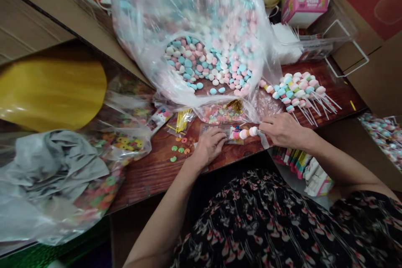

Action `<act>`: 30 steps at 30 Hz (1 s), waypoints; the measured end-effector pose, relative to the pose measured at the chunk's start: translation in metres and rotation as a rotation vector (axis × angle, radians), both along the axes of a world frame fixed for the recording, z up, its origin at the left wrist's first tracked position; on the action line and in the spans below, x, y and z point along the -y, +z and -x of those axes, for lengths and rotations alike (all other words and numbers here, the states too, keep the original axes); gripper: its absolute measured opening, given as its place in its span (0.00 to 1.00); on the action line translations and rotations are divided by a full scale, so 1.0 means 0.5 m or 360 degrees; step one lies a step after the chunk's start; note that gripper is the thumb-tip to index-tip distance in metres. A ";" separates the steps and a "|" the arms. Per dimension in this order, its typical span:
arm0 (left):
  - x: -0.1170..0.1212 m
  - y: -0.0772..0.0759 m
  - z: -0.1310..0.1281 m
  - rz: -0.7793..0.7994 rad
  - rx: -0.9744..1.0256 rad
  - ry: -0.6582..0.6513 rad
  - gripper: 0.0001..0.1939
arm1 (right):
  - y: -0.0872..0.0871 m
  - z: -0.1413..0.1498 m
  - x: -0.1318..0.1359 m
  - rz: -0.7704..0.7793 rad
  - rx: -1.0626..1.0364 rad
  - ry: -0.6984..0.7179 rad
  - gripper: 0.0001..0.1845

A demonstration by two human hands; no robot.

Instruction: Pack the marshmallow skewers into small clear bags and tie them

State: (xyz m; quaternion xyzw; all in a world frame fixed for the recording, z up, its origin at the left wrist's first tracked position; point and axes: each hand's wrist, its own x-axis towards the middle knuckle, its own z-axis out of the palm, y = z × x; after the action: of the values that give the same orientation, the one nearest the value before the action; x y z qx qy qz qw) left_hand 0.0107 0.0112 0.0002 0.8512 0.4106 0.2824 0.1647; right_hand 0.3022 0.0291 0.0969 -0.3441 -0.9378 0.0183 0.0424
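My left hand (210, 146) rests on the wooden table (157, 167), its curled fingers pinching the mouth of a small clear printed sleeve (230, 132). My right hand (282, 130) pinches the stick end of a marshmallow skewer (248, 133), whose pink and white pieces sit partly inside that sleeve. Just beyond both hands lies a big clear plastic bag (201, 33) full of pink, blue and white marshmallows. A pile of finished marshmallow skewers (298, 92) lies to the right of it on the table.
Gold twist ties (182, 119) and loose ring candies (179, 147) lie left of my hands. Bags of coloured ring candies (125, 142), a yellow foil sheet (50, 92) and a grey plastic bag (47, 171) crowd the left. A pink-and-white box (303, 4) stands at the back right.
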 end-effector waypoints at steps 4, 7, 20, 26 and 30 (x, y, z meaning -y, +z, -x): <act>0.008 0.001 -0.004 0.0042 0.0009 -0.0001 0.12 | -0.020 -0.007 0.002 -0.0005 -0.0183 0.0035 0.09; 0.014 0.002 -0.008 0.0056 -0.0038 0.0004 0.15 | -0.041 -0.008 0.007 -0.0012 -0.0353 0.0051 0.10; 0.017 0.040 -0.025 0.0159 -0.0145 -0.0061 0.19 | -0.053 0.017 0.055 -0.0409 -0.0375 0.0058 0.13; -0.010 0.064 -0.020 0.0054 -0.0428 -0.0011 0.28 | -0.073 0.004 0.037 -0.0358 -0.0499 -0.0018 0.11; -0.027 0.081 -0.008 0.0105 -0.0576 0.0016 0.25 | -0.091 0.012 0.036 -0.0310 -0.0742 -0.0030 0.10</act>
State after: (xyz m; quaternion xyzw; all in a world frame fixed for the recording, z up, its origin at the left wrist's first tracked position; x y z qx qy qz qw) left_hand 0.0146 0.0248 0.0405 0.8802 0.4468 0.1119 0.1146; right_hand 0.2961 0.0112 0.0516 -0.3335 -0.8967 0.0063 0.2908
